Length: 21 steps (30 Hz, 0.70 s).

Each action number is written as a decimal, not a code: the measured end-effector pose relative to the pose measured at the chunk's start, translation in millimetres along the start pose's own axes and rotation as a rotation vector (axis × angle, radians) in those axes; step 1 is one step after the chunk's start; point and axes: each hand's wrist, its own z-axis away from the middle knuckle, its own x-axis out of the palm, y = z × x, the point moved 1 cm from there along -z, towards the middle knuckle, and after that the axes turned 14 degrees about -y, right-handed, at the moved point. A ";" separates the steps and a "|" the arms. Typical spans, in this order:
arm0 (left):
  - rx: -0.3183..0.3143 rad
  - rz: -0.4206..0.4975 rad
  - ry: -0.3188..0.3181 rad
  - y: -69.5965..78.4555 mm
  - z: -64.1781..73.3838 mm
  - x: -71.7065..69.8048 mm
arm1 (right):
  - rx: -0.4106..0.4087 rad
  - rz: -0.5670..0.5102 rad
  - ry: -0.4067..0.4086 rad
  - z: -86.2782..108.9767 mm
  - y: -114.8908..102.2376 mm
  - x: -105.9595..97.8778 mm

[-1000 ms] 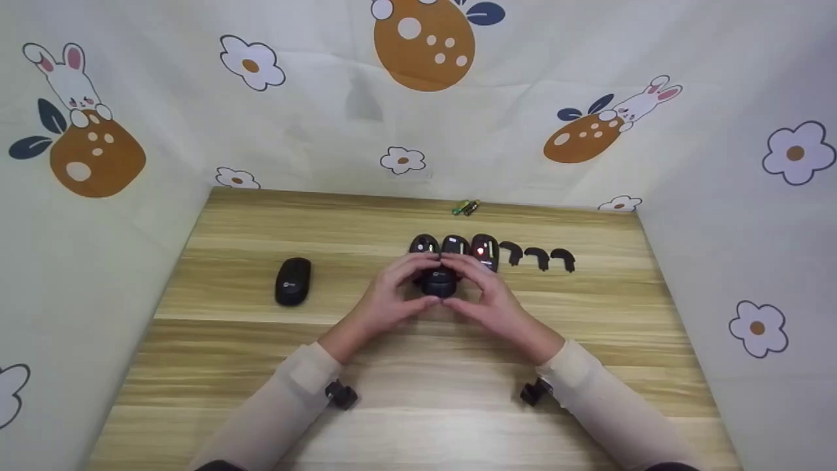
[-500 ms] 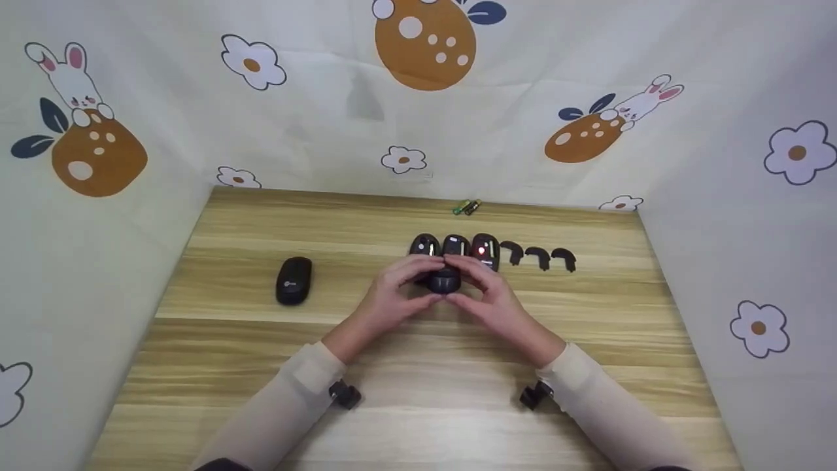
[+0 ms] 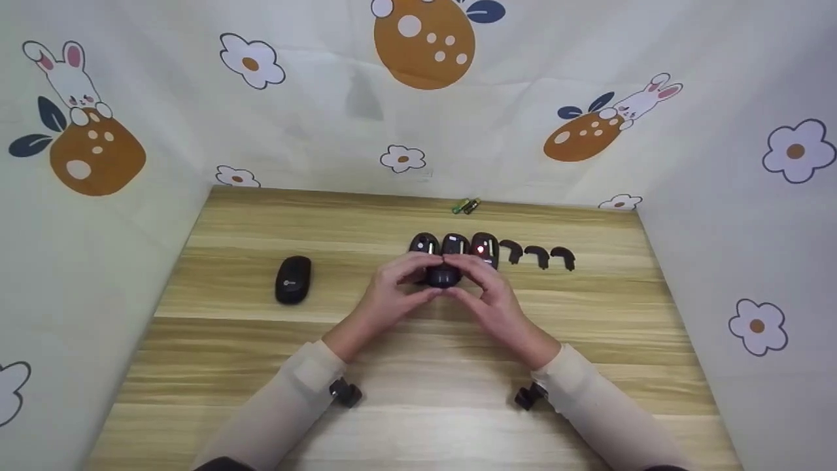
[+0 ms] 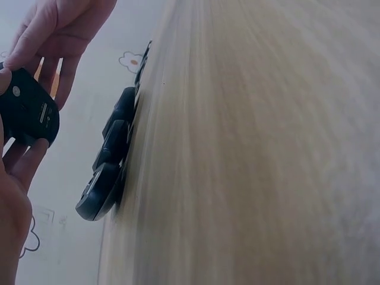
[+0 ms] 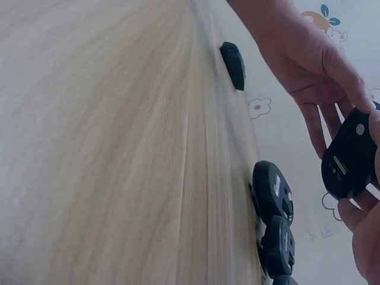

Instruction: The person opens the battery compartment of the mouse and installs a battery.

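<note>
Both hands hold one black computer mouse point(image 3: 443, 277) raised above the table. My left hand point(image 3: 397, 286) grips its left side, and my right hand point(image 3: 487, 284) grips its right side, with the thumbs nearest the body. In the left wrist view the underside of the mouse point(image 4: 27, 110) shows, with a round pale spot and a small label. Just behind the hands, three black mice point(image 3: 456, 244) lie bottom up in a row, partly hidden by fingers. The rightmost of these mice point(image 3: 485, 247) shows a red light.
Three curved black pieces point(image 3: 537, 256) lie in a line right of the row. Two small batteries point(image 3: 465, 206) sit by the back edge. Another black mouse point(image 3: 293, 280) rests upright on the left of the wooden table point(image 3: 418, 418). Patterned cloth walls point(image 3: 314, 131) surround it.
The held mouse has tilted, so its logo face, seen a second ago, is now turned from the head view. Both hands have shifted slightly away from the body.
</note>
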 end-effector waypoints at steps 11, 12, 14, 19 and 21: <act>-0.032 -0.115 0.004 2.5 -2.1 2.0 | 0.023 0.004 0.043 1.3 -0.8 0.1; -0.035 -0.126 0.005 2.8 -2.4 2.5 | 0.026 0.004 0.044 1.5 -0.9 -0.1; -0.039 -0.133 0.007 3.8 -3.1 3.5 | 0.028 0.003 0.050 1.6 -0.9 -0.5; -0.040 -0.099 0.006 5.8 -4.7 6.7 | 0.031 -0.003 0.062 1.6 -1.6 -1.5; -0.042 -0.086 0.002 6.5 -4.9 7.7 | 0.037 -0.014 0.063 2.2 -1.9 -1.8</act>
